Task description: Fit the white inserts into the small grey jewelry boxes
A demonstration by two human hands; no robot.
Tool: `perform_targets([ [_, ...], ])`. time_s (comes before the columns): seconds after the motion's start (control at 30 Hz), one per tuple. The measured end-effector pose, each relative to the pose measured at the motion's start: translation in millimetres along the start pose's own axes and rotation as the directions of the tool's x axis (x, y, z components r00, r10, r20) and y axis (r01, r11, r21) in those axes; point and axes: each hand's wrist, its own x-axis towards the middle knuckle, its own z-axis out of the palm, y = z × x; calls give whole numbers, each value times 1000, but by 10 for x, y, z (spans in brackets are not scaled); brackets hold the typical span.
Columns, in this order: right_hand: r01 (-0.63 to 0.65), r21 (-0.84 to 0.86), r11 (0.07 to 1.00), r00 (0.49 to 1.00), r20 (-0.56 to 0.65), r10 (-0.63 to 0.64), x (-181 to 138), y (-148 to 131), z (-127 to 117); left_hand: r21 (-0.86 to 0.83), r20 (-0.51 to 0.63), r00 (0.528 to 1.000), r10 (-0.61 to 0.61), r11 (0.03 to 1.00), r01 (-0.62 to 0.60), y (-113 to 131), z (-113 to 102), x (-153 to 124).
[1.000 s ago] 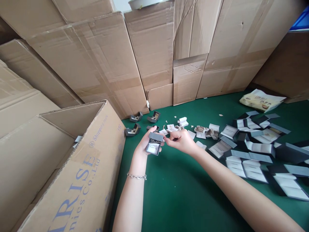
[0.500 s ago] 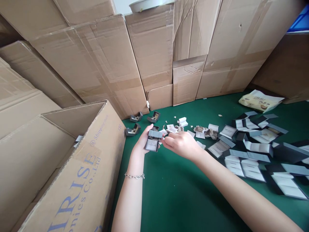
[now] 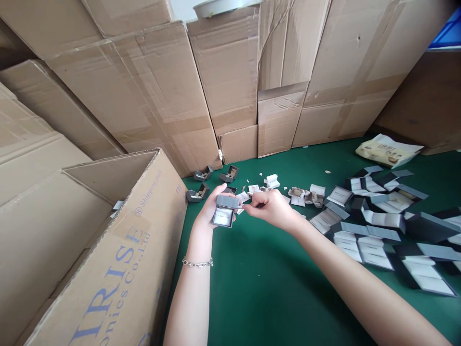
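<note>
Box (image 3: 223, 217) in our left hand (image 3: 208, 211), small, grey and opened, is held above the green worktop (image 3: 261, 298). Its long axis runs away from us, the far end leaning slightly right; the hinged lid stands at that far end and the pale, flat lining faces up toward us. Our left hand grips it from the left and beneath. Our right hand (image 3: 271, 209) is closed in a pinch by the box's right edge, though we cannot tell whether something thin sits between those fingertips. Beyond lie angular, hard-sided dark cases (image 3: 198, 193) and crumpled white inserts (image 3: 272, 181). To our right spread dark boxes with pale, cushioned linings (image 3: 421, 274); to our left stands a corrugated carton (image 3: 129, 254) with smooth, printed blue lettering.
</note>
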Motion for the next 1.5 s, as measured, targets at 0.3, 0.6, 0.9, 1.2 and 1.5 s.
perform_targets([
  [0.3,201,-382,902,980,76,-185,-5,-48,-92,-10,-131,989,-63,998,63,-15,110,51],
  [0.6,94,-472,877,966,257,35,-5,-155,-173,201,-142,966,-218,949,244,16,81,-6],
  [0.9,-241,-108,964,929,263,262,20,43,-99,219,-158,974,-159,957,192,-48,49,36],
  [1.2,-500,134,856,839,320,440,36,243,-72,153,-156,972,-173,968,197,-111,34,116],
  [1.5,-464,57,884,862,259,436,41,242,-94,-32,-97,992,-79,997,76,-173,23,222],
])
